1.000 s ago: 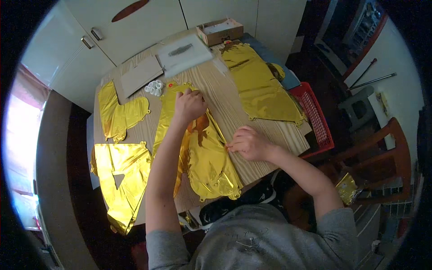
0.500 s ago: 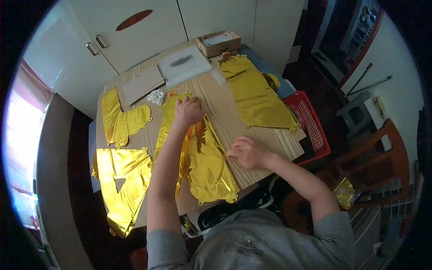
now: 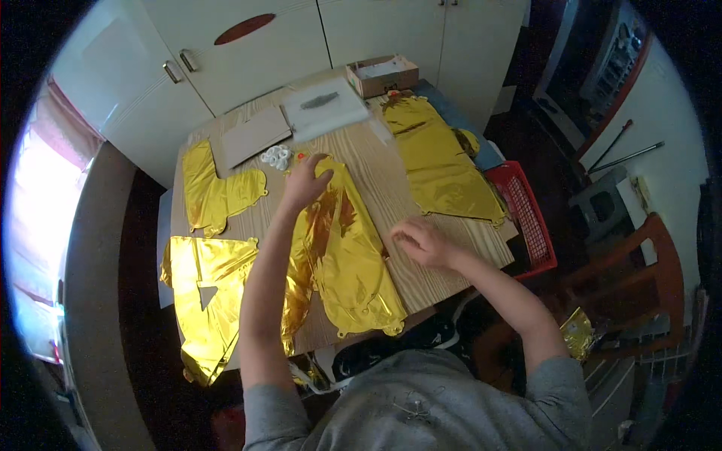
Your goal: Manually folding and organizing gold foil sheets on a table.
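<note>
A gold foil balloon (image 3: pixel 357 263), flat and wrinkled, lies in the middle of the table with its lower end towards me. My left hand (image 3: pixel 304 186) is over its far end, thumb apart from the stretched fingers; I cannot tell whether it presses on the foil. Just right of the balloon's right edge, my right hand (image 3: pixel 423 242) hovers with its fingers curled in, and whatever may be inside them is hidden. At the left lie two more flat gold foil balloons, one bent-shaped (image 3: pixel 218 192) and one with a triangular hole (image 3: pixel 218 263). A large gold foil piece (image 3: pixel 444 161) lies at the right.
White ring-shaped rolls (image 3: pixel 276 157) sit beyond my left hand, near a grey-brown board (image 3: pixel 256 135) and a translucent sheet (image 3: pixel 327 109). A cardboard box (image 3: pixel 383 75) stands at the far edge. Right of the table are a red basket (image 3: pixel 530 218) and a wooden chair (image 3: pixel 654 240).
My left hand has opened out, its thumb now apart from the fingers. My right hand has drawn slightly up, away from the balloon's right edge. The whole view has shifted a little.
</note>
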Demonstrator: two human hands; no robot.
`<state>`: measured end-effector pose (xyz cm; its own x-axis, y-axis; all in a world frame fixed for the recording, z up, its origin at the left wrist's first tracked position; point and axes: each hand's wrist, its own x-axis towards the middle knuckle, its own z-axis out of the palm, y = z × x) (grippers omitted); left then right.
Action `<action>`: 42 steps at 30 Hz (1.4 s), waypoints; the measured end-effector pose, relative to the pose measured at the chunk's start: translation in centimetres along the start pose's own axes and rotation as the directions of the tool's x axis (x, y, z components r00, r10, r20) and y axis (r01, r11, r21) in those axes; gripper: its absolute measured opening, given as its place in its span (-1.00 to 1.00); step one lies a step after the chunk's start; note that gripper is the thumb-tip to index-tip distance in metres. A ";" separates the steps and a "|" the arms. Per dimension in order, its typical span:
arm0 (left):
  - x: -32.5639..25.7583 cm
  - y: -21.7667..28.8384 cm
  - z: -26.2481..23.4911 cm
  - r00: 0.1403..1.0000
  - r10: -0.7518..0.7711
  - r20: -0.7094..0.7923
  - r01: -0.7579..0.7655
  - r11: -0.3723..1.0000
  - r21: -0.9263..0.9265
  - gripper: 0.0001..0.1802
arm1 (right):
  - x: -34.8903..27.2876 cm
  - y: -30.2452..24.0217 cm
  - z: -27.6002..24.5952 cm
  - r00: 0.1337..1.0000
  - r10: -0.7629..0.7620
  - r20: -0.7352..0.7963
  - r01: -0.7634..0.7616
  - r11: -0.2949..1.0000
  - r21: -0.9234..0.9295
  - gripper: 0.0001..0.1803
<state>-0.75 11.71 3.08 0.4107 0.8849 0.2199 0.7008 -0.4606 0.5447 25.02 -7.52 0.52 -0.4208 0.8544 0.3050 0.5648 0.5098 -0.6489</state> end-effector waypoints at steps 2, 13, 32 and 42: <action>-3.1 -0.3 -1.9 0.998 0.059 -0.013 -0.057 0.988 0.142 -0.42 | 1.9 0.1 -0.1 0.999 0.050 -0.011 -0.049 0.998 0.032 -0.64; -16.3 -2.8 -4.7 0.985 -0.026 0.169 -0.024 0.958 0.284 -0.35 | 10.7 2.5 3.1 0.970 0.209 0.124 -0.139 0.896 -0.422 -0.28; -13.8 -1.1 -1.3 0.991 0.046 0.122 -0.077 0.962 0.263 -0.41 | 10.5 3.7 3.7 0.989 0.134 0.063 -0.089 0.876 -0.474 -0.25; -13.9 -0.9 0.0 0.995 0.097 0.035 -0.102 0.961 0.257 -0.44 | 10.4 3.9 3.5 0.979 0.146 0.145 -0.050 0.854 -0.518 -0.22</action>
<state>-7.09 -0.15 -0.50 0.4963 0.8333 0.2433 0.7812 -0.5510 0.2935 20.39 3.02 -1.31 -0.4324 0.8959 0.1025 0.8714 0.4443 -0.2081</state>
